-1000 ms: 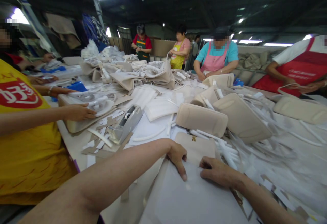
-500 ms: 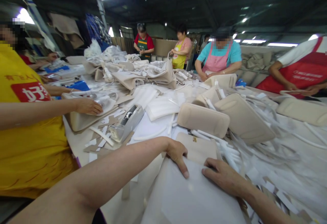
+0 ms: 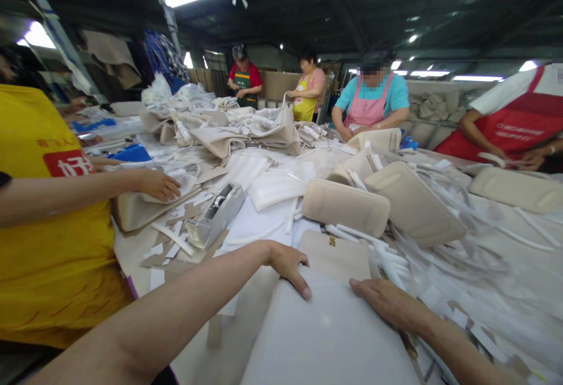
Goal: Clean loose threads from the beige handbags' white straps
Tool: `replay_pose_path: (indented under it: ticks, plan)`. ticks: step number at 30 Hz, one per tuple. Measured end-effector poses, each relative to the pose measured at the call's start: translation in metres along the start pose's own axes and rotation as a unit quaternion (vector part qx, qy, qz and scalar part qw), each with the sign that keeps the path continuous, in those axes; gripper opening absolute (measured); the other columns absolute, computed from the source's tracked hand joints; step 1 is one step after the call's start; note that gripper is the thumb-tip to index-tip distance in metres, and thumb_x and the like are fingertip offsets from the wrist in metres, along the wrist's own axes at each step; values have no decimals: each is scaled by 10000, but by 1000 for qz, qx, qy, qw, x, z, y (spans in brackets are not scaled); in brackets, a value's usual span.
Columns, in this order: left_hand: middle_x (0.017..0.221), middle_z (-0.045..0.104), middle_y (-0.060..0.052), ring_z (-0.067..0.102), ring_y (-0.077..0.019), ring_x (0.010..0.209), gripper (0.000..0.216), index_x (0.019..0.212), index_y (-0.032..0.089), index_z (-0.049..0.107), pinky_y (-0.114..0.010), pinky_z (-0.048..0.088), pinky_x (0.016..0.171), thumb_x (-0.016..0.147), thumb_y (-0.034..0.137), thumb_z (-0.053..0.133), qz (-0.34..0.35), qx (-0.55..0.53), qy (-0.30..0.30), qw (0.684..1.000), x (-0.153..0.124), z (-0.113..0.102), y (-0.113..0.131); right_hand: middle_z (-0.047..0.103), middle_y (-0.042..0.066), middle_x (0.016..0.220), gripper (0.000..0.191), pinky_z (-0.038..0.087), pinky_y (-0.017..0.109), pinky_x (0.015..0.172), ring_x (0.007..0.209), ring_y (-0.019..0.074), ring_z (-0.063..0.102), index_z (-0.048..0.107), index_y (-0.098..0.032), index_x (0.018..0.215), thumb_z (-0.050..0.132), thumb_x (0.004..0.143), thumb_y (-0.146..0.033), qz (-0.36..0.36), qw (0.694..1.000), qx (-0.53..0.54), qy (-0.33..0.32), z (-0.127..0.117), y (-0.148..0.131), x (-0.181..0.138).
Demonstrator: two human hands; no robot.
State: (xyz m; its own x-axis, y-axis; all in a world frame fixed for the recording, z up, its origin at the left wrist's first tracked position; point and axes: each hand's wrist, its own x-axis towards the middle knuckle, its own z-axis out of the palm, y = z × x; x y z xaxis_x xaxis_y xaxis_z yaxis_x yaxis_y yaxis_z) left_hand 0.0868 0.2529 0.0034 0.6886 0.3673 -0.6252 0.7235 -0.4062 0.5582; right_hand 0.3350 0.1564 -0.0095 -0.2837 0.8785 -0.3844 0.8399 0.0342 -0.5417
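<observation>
While the white sheet (image 3: pixel 328 344) lies directly before you, with a beige panel (image 3: pixel 325 256) and its gold clasp (image 3: pixel 333 241) showing beyond its far edge, your left hand (image 3: pixel 287 265) is loosely spread, thumb on the sheet's upper left. Your right hand (image 3: pixel 383 302) touches its upper right; whether it pinches, I cannot tell. Farther out, a beige bag (image 3: pixel 346 208) and a tape dispenser (image 3: pixel 222 221) sit on the surface (image 3: pixel 131 256).

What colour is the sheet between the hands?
White sheet; shows best in the head view.
</observation>
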Motion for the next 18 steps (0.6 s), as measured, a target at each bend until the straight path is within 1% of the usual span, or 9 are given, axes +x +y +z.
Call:
replay_pose_path:
  ticks: [4, 6, 9, 12, 13, 15, 18]
  plan:
    - [1195, 550, -63, 520, -253, 1075, 913, 1197, 232, 465, -364, 409, 938, 440, 697, 673, -1, 7, 7, 1000, -1, 2, -3, 667, 64, 836, 577, 412, 303, 777, 798, 206, 590, 583, -197, 696, 162, 885, -544, -10, 1000, 12, -3, 4, 11, -2]
    - [1221, 530, -75, 510, -267, 1094, 959, 1228, 237, 439, -378, 400, 950, 424, 707, 671, -8, 12, 17, 1000, -2, 2, -4, 664, 54, 824, 544, 410, 298, 780, 801, 203, 586, 566, -208, 698, 170, 888, -529, -10, 1000, -8, -1, 9, 15, -3]
    - [1276, 485, -91, 484, -290, 1130, 1023, 1291, 246, 373, -406, 377, 973, 422, 693, 676, -2, 34, 56, 998, -8, 3, 0, 658, 56, 820, 503, 406, 309, 778, 809, 210, 579, 558, -214, 725, 179, 891, -501, -3, 998, -60, 6, 14, 17, -5]
    - [1349, 418, -80, 419, -307, 1198, 961, 1317, 273, 346, -434, 334, 1005, 487, 631, 673, 34, 83, 102, 991, -16, 4, 12, 647, 67, 821, 485, 404, 325, 777, 806, 215, 575, 544, -205, 733, 170, 895, -468, -2, 997, -80, -5, 14, 14, -4]
    - [1356, 415, -74, 416, -304, 1204, 915, 1322, 283, 341, -434, 333, 1005, 527, 607, 656, 42, 95, 103, 989, -19, 5, 16, 644, 68, 817, 483, 403, 326, 779, 804, 214, 573, 536, -203, 724, 166, 897, -461, -4, 997, -77, -9, 13, 13, -4]
    - [1336, 444, -82, 449, -293, 1181, 856, 1345, 277, 311, -416, 360, 984, 600, 574, 610, 40, 100, 84, 991, -21, 7, 24, 641, 65, 809, 489, 404, 320, 772, 795, 209, 572, 515, -202, 685, 157, 898, -458, 0, 998, -60, -12, 11, 12, -4]
    - [1320, 460, -112, 467, -289, 1166, 907, 1365, 232, 278, -385, 379, 970, 596, 581, 609, 21, 77, 66, 995, -18, 9, 26, 645, 55, 802, 491, 408, 311, 749, 781, 205, 573, 497, -205, 652, 159, 898, -462, 4, 999, -41, -4, 10, 13, -4]
